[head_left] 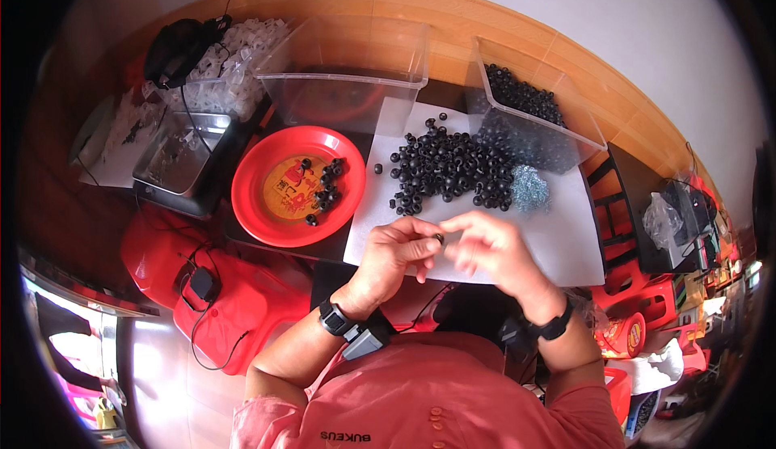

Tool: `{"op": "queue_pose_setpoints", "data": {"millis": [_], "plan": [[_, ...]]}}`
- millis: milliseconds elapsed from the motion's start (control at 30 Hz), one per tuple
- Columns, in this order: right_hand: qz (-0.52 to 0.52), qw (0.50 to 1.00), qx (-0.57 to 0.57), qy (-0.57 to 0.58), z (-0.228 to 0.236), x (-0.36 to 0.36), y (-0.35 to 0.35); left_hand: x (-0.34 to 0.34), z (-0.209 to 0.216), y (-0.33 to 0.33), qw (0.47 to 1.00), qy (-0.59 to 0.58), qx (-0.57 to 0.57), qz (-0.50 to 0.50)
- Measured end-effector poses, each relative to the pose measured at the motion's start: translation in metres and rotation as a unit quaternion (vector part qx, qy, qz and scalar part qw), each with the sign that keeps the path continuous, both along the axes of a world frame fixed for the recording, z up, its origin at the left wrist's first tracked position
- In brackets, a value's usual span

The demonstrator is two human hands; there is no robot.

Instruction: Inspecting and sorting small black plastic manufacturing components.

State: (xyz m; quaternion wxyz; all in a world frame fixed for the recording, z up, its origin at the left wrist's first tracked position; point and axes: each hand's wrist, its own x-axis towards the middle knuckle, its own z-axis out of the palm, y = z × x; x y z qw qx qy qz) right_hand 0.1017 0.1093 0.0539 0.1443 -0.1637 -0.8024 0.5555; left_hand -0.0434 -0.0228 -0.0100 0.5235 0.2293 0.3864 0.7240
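Note:
My left hand (396,257) is closed over the near edge of the white sheet, pinching a small round black piece (439,239) between thumb and fingers. Close beside it on the right is my right hand (493,253), its index finger stretched toward that piece. Motion smears its other fingertips, so whether they hold anything is unclear. Beyond both hands lies a pile of round black pieces with holes (449,162). A small heap of shiny pale-blue metal bits (529,189) touches the pile's right side. Left of the sheet, several more black pieces (330,184) rest in a red round tray (250,215).
A clear bin (550,118) of black pieces stands at the back right. Another clear bin (347,85) is behind the red tray. Farther left are a metal pan (182,154) and a bag of whitish plastic parts (238,65). Red stools (230,311) stand left below the table.

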Motion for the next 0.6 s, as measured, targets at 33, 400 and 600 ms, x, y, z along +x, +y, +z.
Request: {"op": "queue_pose_setpoints", "data": {"millis": [33,400,600], "plan": [[-0.018,0.994,0.105,0.020,0.004,-0.008,0.012,0.000,-0.003,0.001,0.999,0.040,0.005,-0.035],[0.061,0.860,0.504,-0.052,-0.003,-0.104,0.014,-0.007,-0.003,-0.008,0.991,0.066,0.051,-0.105],[0.094,0.861,0.490,-0.101,0.005,-0.109,0.008,-0.005,-0.008,-0.010,0.987,0.081,0.066,-0.123]]}}
